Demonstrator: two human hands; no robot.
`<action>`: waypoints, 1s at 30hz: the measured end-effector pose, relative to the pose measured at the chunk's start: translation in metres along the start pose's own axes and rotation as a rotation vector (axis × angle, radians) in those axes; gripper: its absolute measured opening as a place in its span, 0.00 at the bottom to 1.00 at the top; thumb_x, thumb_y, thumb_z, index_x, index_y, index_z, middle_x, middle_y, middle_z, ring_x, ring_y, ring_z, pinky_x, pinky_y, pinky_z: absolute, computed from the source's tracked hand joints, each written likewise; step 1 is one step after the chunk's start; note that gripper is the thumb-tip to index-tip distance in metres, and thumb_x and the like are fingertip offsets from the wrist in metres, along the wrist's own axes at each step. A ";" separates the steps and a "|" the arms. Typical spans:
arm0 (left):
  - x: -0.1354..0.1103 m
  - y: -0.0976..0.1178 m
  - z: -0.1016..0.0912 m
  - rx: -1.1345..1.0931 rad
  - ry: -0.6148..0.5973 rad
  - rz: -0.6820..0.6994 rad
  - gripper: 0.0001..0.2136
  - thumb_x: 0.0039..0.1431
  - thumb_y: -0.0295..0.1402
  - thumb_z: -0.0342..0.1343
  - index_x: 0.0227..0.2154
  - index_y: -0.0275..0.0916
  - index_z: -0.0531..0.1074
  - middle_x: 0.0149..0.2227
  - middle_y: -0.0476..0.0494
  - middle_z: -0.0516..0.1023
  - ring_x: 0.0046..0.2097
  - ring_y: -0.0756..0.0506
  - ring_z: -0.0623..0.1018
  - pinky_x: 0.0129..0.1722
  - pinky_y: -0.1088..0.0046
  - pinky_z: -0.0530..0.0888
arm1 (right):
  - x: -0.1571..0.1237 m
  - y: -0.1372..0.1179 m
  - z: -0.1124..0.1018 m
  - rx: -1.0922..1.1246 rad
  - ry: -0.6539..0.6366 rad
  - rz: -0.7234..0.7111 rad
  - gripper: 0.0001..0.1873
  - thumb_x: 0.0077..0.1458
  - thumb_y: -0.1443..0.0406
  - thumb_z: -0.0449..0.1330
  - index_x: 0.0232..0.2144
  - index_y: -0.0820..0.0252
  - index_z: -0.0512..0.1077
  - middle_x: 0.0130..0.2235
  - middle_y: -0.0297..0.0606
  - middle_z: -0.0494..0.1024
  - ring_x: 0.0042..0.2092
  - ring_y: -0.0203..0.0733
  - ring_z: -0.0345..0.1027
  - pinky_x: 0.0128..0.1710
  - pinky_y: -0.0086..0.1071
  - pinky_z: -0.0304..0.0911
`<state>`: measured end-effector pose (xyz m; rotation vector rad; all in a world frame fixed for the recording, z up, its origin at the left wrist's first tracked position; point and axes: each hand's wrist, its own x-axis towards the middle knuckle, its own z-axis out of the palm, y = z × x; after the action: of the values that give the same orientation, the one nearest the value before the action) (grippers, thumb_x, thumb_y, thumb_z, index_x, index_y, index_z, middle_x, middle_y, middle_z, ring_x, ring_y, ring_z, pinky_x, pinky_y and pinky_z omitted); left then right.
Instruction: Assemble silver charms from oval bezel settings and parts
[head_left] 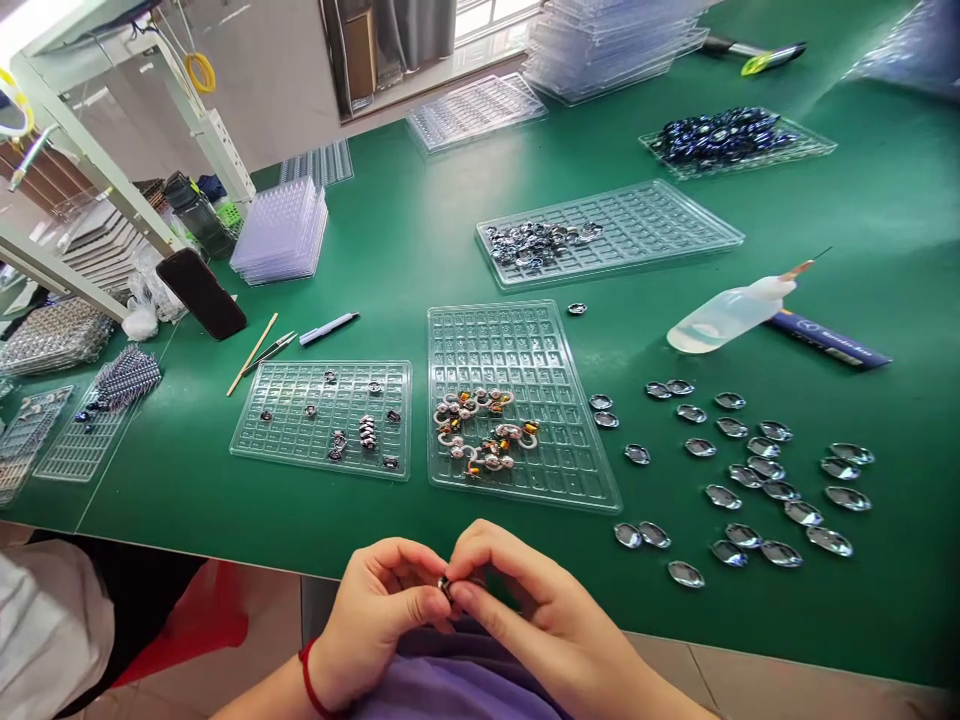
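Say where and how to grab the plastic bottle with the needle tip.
Probably across the middle of the bottle, from above and left: it lies on its side, body broad and rounded, blunt end left. The thin needle points away to the right, so avoid that end.

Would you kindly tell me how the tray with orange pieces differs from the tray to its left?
The middle tray looks larger than the left tray. The middle tray's longer side runs from near to far, while the left tray's runs across the view. The middle tray bears clustered orange and pale pieces; the left tray bears dark pieces, more spread out. Both are clear and gridded.
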<state>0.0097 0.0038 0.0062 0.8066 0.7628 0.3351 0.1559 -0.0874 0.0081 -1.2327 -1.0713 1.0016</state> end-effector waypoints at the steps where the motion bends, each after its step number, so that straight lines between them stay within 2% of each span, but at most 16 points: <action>1: -0.001 0.000 -0.001 0.022 0.007 0.004 0.12 0.39 0.33 0.74 0.29 0.38 0.82 0.25 0.48 0.83 0.24 0.54 0.77 0.27 0.82 0.74 | 0.000 0.000 0.001 0.034 0.004 0.046 0.07 0.62 0.63 0.55 0.32 0.57 0.68 0.30 0.33 0.70 0.31 0.34 0.65 0.31 0.25 0.64; 4: -0.003 0.002 -0.003 0.068 0.024 0.009 0.12 0.40 0.34 0.74 0.30 0.39 0.83 0.26 0.47 0.84 0.26 0.53 0.78 0.29 0.81 0.75 | 0.001 0.000 0.004 0.100 0.026 0.144 0.10 0.61 0.59 0.56 0.30 0.58 0.67 0.27 0.31 0.68 0.29 0.34 0.62 0.28 0.25 0.62; 6: -0.004 0.003 -0.004 0.086 0.035 0.008 0.12 0.40 0.34 0.74 0.30 0.39 0.83 0.27 0.46 0.85 0.27 0.52 0.79 0.30 0.80 0.75 | 0.000 0.001 0.004 0.097 0.043 0.152 0.11 0.61 0.58 0.57 0.29 0.58 0.67 0.27 0.31 0.67 0.28 0.33 0.61 0.27 0.24 0.61; 8: -0.003 0.004 -0.005 0.091 0.044 0.014 0.12 0.40 0.34 0.74 0.31 0.40 0.83 0.28 0.46 0.85 0.27 0.52 0.79 0.30 0.80 0.75 | 0.000 0.002 0.002 0.053 0.039 0.119 0.10 0.60 0.59 0.57 0.29 0.58 0.69 0.27 0.31 0.67 0.28 0.33 0.61 0.27 0.25 0.61; 11: -0.002 0.003 -0.006 0.083 0.038 0.034 0.11 0.41 0.35 0.73 0.30 0.39 0.83 0.29 0.46 0.85 0.27 0.52 0.79 0.29 0.80 0.75 | -0.001 0.004 0.000 -0.023 0.022 0.031 0.06 0.61 0.63 0.57 0.34 0.56 0.73 0.30 0.33 0.69 0.31 0.35 0.64 0.30 0.25 0.63; 14: 0.000 0.001 -0.006 0.072 0.023 0.032 0.12 0.41 0.35 0.73 0.30 0.38 0.83 0.27 0.46 0.84 0.26 0.52 0.78 0.29 0.80 0.74 | -0.001 0.005 -0.002 -0.020 -0.007 -0.023 0.07 0.62 0.66 0.55 0.38 0.54 0.74 0.32 0.35 0.70 0.33 0.35 0.66 0.31 0.25 0.63; 17: 0.001 0.000 -0.006 0.053 0.023 0.023 0.11 0.41 0.35 0.73 0.30 0.39 0.83 0.25 0.48 0.83 0.25 0.53 0.78 0.28 0.81 0.74 | -0.001 0.002 -0.003 0.040 -0.057 0.021 0.08 0.62 0.65 0.57 0.34 0.54 0.76 0.32 0.34 0.68 0.33 0.34 0.65 0.31 0.25 0.62; 20: 0.001 -0.001 -0.007 0.048 0.030 0.020 0.11 0.39 0.34 0.74 0.29 0.39 0.83 0.25 0.47 0.83 0.25 0.52 0.78 0.28 0.81 0.74 | 0.001 0.002 -0.002 0.133 -0.081 0.121 0.10 0.60 0.59 0.59 0.30 0.56 0.76 0.31 0.34 0.66 0.33 0.35 0.63 0.32 0.26 0.61; 24: 0.001 -0.003 -0.009 0.053 0.041 0.041 0.12 0.36 0.33 0.75 0.27 0.39 0.83 0.25 0.46 0.84 0.26 0.52 0.78 0.29 0.80 0.74 | 0.000 0.009 0.005 0.261 -0.033 0.176 0.14 0.58 0.54 0.61 0.28 0.57 0.73 0.30 0.33 0.66 0.31 0.34 0.61 0.32 0.27 0.61; 30: 0.001 -0.004 -0.008 0.021 0.011 0.085 0.12 0.39 0.34 0.74 0.30 0.40 0.83 0.27 0.46 0.85 0.27 0.51 0.79 0.30 0.80 0.75 | -0.006 0.016 0.018 0.194 0.098 0.015 0.07 0.63 0.61 0.56 0.34 0.55 0.72 0.31 0.33 0.66 0.32 0.34 0.64 0.31 0.25 0.63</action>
<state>0.0039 0.0061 -0.0007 0.8592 0.7453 0.4083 0.1369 -0.0884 -0.0082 -1.1210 -0.8694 1.0205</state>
